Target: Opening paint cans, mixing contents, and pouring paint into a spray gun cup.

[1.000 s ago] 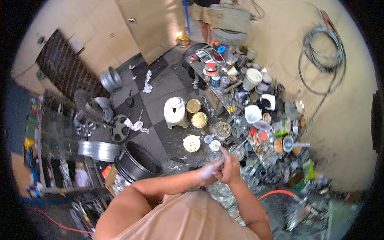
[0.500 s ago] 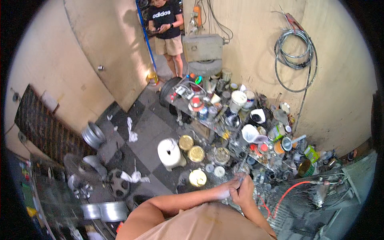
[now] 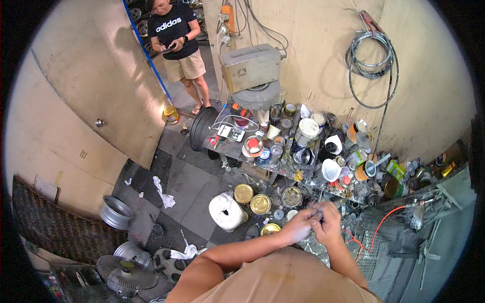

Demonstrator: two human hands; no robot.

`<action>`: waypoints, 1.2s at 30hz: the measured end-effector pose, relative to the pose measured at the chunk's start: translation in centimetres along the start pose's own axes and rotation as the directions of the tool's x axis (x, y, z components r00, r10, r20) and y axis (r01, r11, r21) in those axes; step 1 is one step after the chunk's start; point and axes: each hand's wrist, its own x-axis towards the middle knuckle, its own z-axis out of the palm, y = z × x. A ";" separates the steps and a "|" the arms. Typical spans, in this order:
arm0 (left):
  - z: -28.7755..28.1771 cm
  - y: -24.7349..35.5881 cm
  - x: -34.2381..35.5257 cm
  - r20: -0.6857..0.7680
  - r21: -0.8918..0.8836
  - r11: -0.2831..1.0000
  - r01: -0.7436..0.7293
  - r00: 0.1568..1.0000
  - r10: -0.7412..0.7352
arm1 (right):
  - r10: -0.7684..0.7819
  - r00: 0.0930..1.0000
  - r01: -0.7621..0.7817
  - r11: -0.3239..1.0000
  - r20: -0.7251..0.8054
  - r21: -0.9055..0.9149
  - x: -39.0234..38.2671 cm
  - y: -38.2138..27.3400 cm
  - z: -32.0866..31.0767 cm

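Observation:
My left hand [image 3: 298,227] and my right hand [image 3: 328,224] are brought together in front of my body, fingers closed and touching. Between them is something small and greyish that I cannot make out, mostly hidden by the fingers. A pale, powdery patch covers the left wrist. Just beyond the hands is the cluttered workbench, with an orange-banded cup [image 3: 365,170], a white funnel-like cup [image 3: 331,170] and a red-topped can [image 3: 253,145] on it. On the floor to the left of the hands are a white plastic stool [image 3: 226,211] and gold-coloured tins [image 3: 260,204].
A person [image 3: 177,45] stands by the open door [image 3: 101,86], holding a phone. Wheel rims [image 3: 116,212], a fan [image 3: 124,275] and crumpled paper [image 3: 164,194] lie at left. A red hose [image 3: 381,224] curves at right; a coiled cable [image 3: 373,68] hangs on the wall.
The view has shifted, so the person and door sit farther left. My hands stay together, appearing slightly higher and farther right, with the fingers rearranged.

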 end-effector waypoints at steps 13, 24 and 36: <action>-3.4 2.0 -0.8 0.108 0.216 0.975 -0.050 0.994 0.027 | 0.118 0.988 -0.134 0.975 0.097 0.175 0.9 -2.0 1.6; -4.3 2.5 -0.3 0.149 0.252 0.961 -0.114 0.986 0.078 | 0.174 0.983 -0.183 0.970 0.064 0.159 0.8 -1.9 2.4; -6.2 3.9 -2.9 0.055 0.221 0.974 -0.052 0.998 0.040 | 0.199 0.971 -0.223 0.953 0.132 0.204 1.1 -3.7 4.2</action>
